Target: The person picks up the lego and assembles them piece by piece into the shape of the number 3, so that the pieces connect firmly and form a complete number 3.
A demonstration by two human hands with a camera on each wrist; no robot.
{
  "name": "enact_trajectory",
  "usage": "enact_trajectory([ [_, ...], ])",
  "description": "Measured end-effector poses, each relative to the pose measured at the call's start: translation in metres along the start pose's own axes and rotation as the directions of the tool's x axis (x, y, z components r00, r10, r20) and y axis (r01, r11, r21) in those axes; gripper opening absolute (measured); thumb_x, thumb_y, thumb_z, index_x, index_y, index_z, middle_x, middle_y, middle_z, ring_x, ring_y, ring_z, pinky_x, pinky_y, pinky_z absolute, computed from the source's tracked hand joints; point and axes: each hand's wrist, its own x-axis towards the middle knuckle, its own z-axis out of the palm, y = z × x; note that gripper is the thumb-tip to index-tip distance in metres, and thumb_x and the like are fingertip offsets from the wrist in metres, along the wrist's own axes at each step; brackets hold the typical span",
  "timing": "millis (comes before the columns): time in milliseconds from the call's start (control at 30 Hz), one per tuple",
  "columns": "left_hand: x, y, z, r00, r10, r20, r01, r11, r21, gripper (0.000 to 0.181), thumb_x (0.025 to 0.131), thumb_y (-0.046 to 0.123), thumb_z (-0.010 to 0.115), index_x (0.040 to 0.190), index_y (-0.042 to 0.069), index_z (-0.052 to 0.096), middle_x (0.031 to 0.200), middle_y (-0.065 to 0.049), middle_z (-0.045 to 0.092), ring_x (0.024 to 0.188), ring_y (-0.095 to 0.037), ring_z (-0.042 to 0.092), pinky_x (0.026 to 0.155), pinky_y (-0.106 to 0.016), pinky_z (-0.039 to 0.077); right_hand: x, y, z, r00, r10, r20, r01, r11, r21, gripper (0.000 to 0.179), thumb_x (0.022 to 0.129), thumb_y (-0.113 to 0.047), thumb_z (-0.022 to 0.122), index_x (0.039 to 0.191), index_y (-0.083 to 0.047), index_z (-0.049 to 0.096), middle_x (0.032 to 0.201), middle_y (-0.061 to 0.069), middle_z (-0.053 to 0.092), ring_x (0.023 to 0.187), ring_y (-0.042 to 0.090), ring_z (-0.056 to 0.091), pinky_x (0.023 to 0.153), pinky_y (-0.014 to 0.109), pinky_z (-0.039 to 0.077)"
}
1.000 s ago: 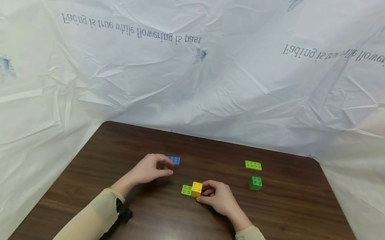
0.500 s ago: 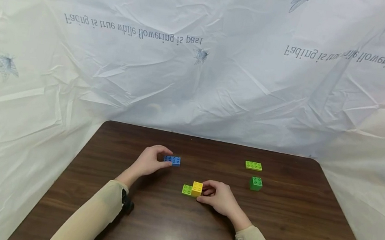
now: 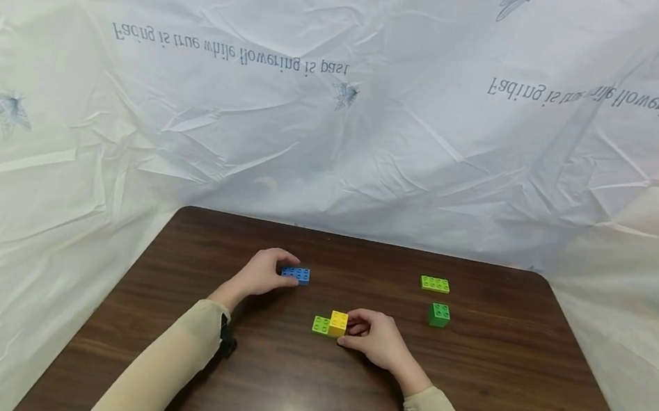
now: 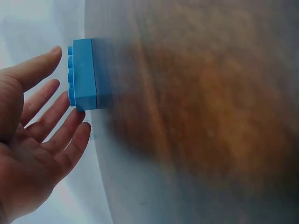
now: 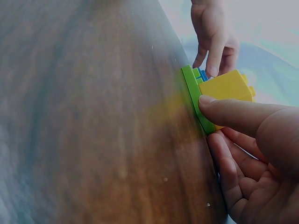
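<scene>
From where I sit, the left hand leads on the left, fingers and thumb parted wide around the blue brick, which sits studs-up on the table. I can't tell whether skin meets plastic; if the grasp closes unevenly — thumb before fingers — I judge the brick could skid or twist.

Next comes the lime base, its left studs bare and the yellow brick on its right end. The right hand holds that end, thumb at the seam between the two. Should it press sideways there, the pair could pivot, since nothing braces the bare end; an upward pull could pry the yellow loose if it's poorly seated, which I can't confirm.

Farther right, the lime brick lies behind the green brick, both untouched — a careless sweep of the right hand might knock the green one.
</scene>
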Motion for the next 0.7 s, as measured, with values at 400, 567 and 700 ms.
enact_trajectory([
  [400,0.011,0.008,0.003,0.999,-0.020,0.033,0.018,0.998,0.064,0.042,0.093,0.022,0.087,0.132,0.010,0.075,0.135,-0.010,0.068,0.121,-0.027,0.064,0.103,-0.049,0.052,0.001,-0.002,-0.001,1.000,0.000,-0.006,0.000,1.000,0.000,0.040,0.088,-0.021,0.092,0.122,-0.008,0.075,0.109,0.002,0.074,0.092,0.014,0.069,0.081,0.034,0.059],
  [567,0.015,0.007,0.006,0.999,-0.010,0.046,0.006,0.996,0.088,0.039,0.093,0.023,0.087,0.129,0.010,0.077,0.132,-0.010,0.069,0.118,-0.026,0.064,0.101,-0.047,0.053,0.001,-0.002,0.000,1.000,0.000,-0.002,0.000,1.000,0.002,0.040,0.088,-0.021,0.092,0.122,-0.008,0.075,0.109,0.001,0.074,0.092,0.013,0.069,0.081,0.033,0.059],
  [700,0.018,0.006,0.007,0.998,-0.013,0.057,0.007,0.995,0.100,0.038,0.094,0.023,0.086,0.129,0.011,0.077,0.131,-0.009,0.070,0.117,-0.025,0.065,0.100,-0.046,0.054,0.002,-0.002,0.000,1.000,0.002,0.000,-0.002,1.000,0.004,0.040,0.088,-0.022,0.092,0.122,-0.008,0.075,0.109,0.000,0.074,0.092,0.013,0.069,0.081,0.033,0.059],
])
